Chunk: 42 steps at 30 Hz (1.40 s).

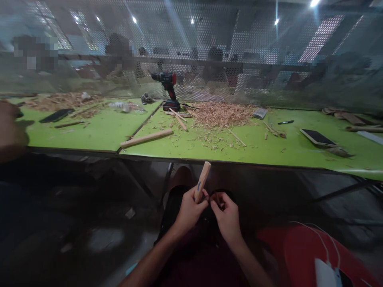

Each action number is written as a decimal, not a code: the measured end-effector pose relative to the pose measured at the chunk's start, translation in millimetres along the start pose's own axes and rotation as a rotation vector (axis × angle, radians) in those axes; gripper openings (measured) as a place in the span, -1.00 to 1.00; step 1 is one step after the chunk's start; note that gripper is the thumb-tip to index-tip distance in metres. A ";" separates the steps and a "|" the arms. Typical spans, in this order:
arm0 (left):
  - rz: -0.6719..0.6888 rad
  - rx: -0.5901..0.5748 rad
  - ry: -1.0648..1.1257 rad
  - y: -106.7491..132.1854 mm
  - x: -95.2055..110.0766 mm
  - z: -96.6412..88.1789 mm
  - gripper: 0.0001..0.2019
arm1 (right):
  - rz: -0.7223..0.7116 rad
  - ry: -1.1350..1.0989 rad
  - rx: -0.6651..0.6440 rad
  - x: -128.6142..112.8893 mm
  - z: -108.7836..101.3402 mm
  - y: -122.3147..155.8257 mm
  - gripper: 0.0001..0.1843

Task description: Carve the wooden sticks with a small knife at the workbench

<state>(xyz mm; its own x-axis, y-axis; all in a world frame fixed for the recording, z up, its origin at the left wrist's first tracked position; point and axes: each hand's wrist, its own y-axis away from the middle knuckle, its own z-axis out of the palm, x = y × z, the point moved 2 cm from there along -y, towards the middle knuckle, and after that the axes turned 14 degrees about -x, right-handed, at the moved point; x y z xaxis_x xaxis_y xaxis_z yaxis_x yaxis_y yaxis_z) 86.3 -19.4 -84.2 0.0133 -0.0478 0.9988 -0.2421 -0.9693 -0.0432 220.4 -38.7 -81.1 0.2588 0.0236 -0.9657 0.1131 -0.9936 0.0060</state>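
Over my lap, my left hand is wrapped round a pale wooden stick with a blue mark on its side. The stick leans upward, its top end near the table edge. Close beside it, my right hand has its thumb and fingers pinched together. Whatever lies between those fingers is too small and dark to name. The two hands are almost touching at the fingertips.
On the green table lie a thick wooden rod, a pile of wood shavings, a phone and a pen. A cordless drill stands before a perforated screen. Another person's hand is at left.
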 end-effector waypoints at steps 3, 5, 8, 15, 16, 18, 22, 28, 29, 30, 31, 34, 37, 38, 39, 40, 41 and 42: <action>0.007 0.003 -0.006 0.9 -0.1 -1.1 -0.96 | -0.001 0.015 0.002 0.5 2.1 -0.8 -0.77; 0.007 0.006 -0.015 2.5 0.0 -1.9 -0.95 | -0.001 0.007 0.002 0.0 2.8 -0.7 -0.75; -0.005 -0.003 -0.004 4.7 -0.2 -2.5 -0.94 | 0.000 -0.011 0.004 -1.0 2.8 0.5 -0.75; -0.009 -0.014 -0.005 3.5 -2.0 -3.1 -0.92 | -0.003 -0.036 0.003 1.6 4.3 2.6 -0.74; -0.011 -0.013 -0.004 3.3 -2.6 -3.3 -0.91 | -0.005 -0.037 0.005 2.6 5.0 2.7 -0.73; -0.015 -0.011 -0.008 3.2 -3.8 -3.6 -0.91 | -0.003 -0.053 0.010 4.9 6.5 2.9 -0.71; -0.015 -0.002 -0.035 4.6 -5.4 -4.6 -0.93 | 0.018 -0.089 0.011 8.6 10.0 3.3 -0.68; -0.012 0.014 -0.064 7.4 -8.4 -2.7 -0.95 | 0.023 -0.084 0.036 8.5 10.4 2.9 -0.67; -0.009 0.011 -0.066 7.5 -8.8 -2.1 -0.95 | 0.025 -0.081 0.038 8.1 10.0 2.8 -0.67; -0.007 0.010 -0.066 7.5 -9.2 -1.7 -0.95 | 0.026 -0.079 0.035 7.6 9.6 2.6 -0.67; -0.006 0.012 -0.062 7.3 -9.5 -1.6 -0.95 | 0.028 -0.076 0.028 7.1 9.3 2.3 -0.68; -0.009 0.016 -0.033 6.0 -9.9 -3.3 -0.94 | 0.033 -0.068 0.015 5.7 8.5 0.8 -0.69; -0.020 -0.001 -0.017 5.4 -9.4 -6.6 -0.94 | 0.042 -0.085 0.016 4.7 8.5 -1.3 -0.70; -0.022 -0.006 -0.018 5.6 -9.2 -7.6 -0.94 | 0.044 -0.098 0.013 4.5 8.9 -1.7 -0.70; -0.020 -0.010 -0.021 6.1 -9.0 -8.3 -0.94 | 0.046 -0.112 0.008 4.5 9.7 -1.8 -0.70; -0.016 -0.013 -0.024 6.7 -9.0 -8.8 -0.94 | 0.046 -0.122 0.004 4.7 10.6 -1.6 -0.71; -0.013 -0.012 -0.026 7.4 -9.2 -8.9 -0.94 | 0.045 -0.126 0.005 5.1 11.6 -1.1 -0.71; -0.013 -0.005 -0.028 8.0 -9.7 -8.9 -0.94 | 0.043 -0.122 0.008 5.6 12.6 -0.2 -0.71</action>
<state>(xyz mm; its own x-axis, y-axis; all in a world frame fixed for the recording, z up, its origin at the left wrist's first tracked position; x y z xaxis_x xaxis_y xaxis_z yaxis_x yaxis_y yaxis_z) 75.6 -24.6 -94.0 0.0433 -0.0423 0.9982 -0.2462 -0.9687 -0.0304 209.7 -39.8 -89.8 0.1443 -0.0325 -0.9890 0.0963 -0.9943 0.0467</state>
